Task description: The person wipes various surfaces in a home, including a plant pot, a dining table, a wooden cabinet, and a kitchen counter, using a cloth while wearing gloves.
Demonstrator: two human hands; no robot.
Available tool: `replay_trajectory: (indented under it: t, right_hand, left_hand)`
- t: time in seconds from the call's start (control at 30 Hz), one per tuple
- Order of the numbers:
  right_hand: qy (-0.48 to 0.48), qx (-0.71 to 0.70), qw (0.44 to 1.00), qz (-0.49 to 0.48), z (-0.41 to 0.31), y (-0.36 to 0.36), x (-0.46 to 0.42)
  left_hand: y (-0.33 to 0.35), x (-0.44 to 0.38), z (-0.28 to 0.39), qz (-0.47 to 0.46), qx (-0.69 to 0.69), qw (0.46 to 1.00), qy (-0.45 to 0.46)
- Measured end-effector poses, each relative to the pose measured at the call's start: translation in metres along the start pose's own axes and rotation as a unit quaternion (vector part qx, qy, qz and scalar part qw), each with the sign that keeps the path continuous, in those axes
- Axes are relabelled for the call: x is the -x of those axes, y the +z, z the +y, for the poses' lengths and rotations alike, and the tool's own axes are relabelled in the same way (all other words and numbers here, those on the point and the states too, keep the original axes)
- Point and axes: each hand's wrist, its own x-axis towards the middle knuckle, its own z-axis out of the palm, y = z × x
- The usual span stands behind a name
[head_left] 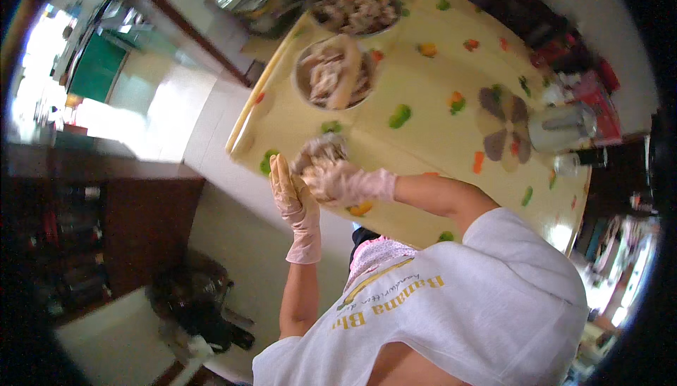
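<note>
My left hand (292, 195), in a thin pale glove, is raised by the table's near left corner. Its fingers are straight and extended, and nothing shows in its palm. My right hand (336, 181), gloved too, lies close beside it against a blurred grey-white clump (321, 149) on or just above the table. Blur hides whether the right fingers grip this clump. Beyond my hands, a round bowl (300, 84) holds pale, meat-like pieces (328, 76), one long piece lying across the top. Behind it stands a wider metal bowl (313, 15) heaped with brownish pieces (357, 8).
A yellow cloth with a fruit-and-vegetable print (423, 90) covers the table. At its right are a pale container (558, 124), a clear glass (567, 165) and a red box (603, 106). A dark chair (195, 301) and a dark wooden cabinet (143, 222) stand at left.
</note>
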Motion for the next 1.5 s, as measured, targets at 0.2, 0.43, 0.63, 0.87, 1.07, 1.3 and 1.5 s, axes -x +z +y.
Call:
replay_trajectory:
  t: [0.2,0.43,0.63,0.87,1.07,1.3,1.5]
  right_hand:
    - [0.008,0.053,0.999,-0.008,0.053,-0.051,0.150]
    - [0.170,0.070,0.979,0.085,0.160,-0.113,0.163]
    - [0.206,0.150,0.959,0.125,0.251,-0.113,0.186]
    - [0.554,0.126,0.789,0.235,0.293,-0.189,0.346]
    - [0.682,0.224,0.650,0.250,0.275,-0.158,0.417]
    - [0.672,0.173,0.697,0.182,0.113,-0.106,0.388]
    - [0.669,0.159,0.707,0.164,-0.078,-0.044,0.409]
  left_hand:
    - [0.110,-0.009,0.066,-0.170,0.028,0.982,0.075]
    - [0.217,-0.018,0.102,-0.238,0.009,0.969,0.065]
    - [0.245,-0.007,0.107,-0.334,-0.322,0.879,0.113]
    - [0.245,-0.003,0.090,-0.340,-0.351,0.862,0.134]
    - [0.246,-0.010,0.103,-0.352,-0.378,0.843,0.150]
    - [0.244,-0.008,0.105,-0.363,-0.474,0.786,0.161]
    - [0.257,-0.001,0.066,-0.299,-0.390,0.846,0.206]
